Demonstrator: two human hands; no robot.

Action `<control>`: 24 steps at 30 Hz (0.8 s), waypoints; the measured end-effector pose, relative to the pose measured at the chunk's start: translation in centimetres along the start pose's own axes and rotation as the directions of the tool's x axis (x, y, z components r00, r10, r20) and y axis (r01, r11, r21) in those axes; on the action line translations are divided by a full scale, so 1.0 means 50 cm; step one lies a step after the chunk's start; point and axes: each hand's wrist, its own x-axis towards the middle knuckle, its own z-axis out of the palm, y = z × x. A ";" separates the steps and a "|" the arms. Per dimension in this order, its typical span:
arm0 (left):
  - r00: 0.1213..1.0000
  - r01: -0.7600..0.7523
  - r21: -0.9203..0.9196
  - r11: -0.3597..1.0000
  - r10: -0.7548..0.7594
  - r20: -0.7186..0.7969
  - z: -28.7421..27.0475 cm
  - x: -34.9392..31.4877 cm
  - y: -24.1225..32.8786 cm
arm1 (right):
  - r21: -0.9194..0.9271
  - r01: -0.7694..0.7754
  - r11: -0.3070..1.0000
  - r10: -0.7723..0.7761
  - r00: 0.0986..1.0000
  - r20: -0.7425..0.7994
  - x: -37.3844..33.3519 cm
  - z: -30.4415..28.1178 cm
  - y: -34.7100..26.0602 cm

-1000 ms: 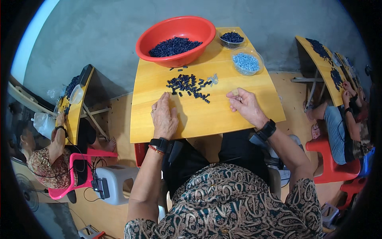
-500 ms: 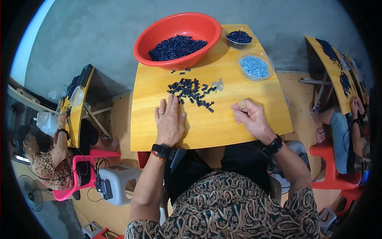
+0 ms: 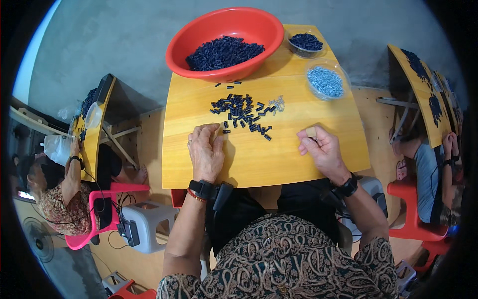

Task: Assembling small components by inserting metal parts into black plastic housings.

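My left hand [image 3: 205,153] rests on the yellow table with its fingers bent together, thumb near the forefinger; anything under the fingertips is hidden. It is just left of a loose pile of small dark tubular pieces [image 3: 238,107]. To the right, my right hand [image 3: 322,150] is closed, thumb against bent fingers, with a tan wrap [image 3: 311,132] around one finger. What it grips, if anything, is too small to make out. A few small clear or silvery pieces [image 3: 277,103] lie at the pile's right side.
A large red basin [image 3: 175,62] of dark pieces stands at the table's [image 3: 189,169] far side. At far right are a clear tub [image 3: 304,54] of dark pieces and a clear bowl [image 3: 343,88] of light blue pieces. People sit at side tables left [image 3: 102,129] and right [image 3: 406,74].
My left hand has drawn slightly back from the pile, its outstretched fingers now bent. The right hand stays closed, shifted slightly right. The view has tilted a little.
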 end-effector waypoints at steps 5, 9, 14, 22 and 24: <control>0.999 0.038 -0.032 0.999 -0.038 0.001 0.008 0.010 0.007 | -0.031 0.019 0.999 -0.019 1.000 -0.005 -0.006 0.006 -0.006; 1.000 0.023 -0.001 1.000 -0.023 0.003 0.013 0.014 0.004 | -0.049 -0.007 0.999 0.006 1.000 -0.020 -0.006 0.006 -0.010; 0.999 0.046 -0.042 0.998 -0.046 0.008 0.009 0.006 0.007 | -0.020 0.039 0.999 -0.040 0.998 -0.051 -0.015 0.013 -0.019; 0.991 0.125 -0.703 0.700 -0.115 0.062 0.004 -0.027 0.048 | -0.222 0.152 0.963 -0.160 0.987 -0.018 -0.014 -0.001 -0.020; 0.965 0.249 -0.827 0.504 -0.205 0.166 -0.004 -0.048 0.080 | -0.094 0.008 0.996 -0.011 1.000 -0.027 -0.019 -0.001 -0.023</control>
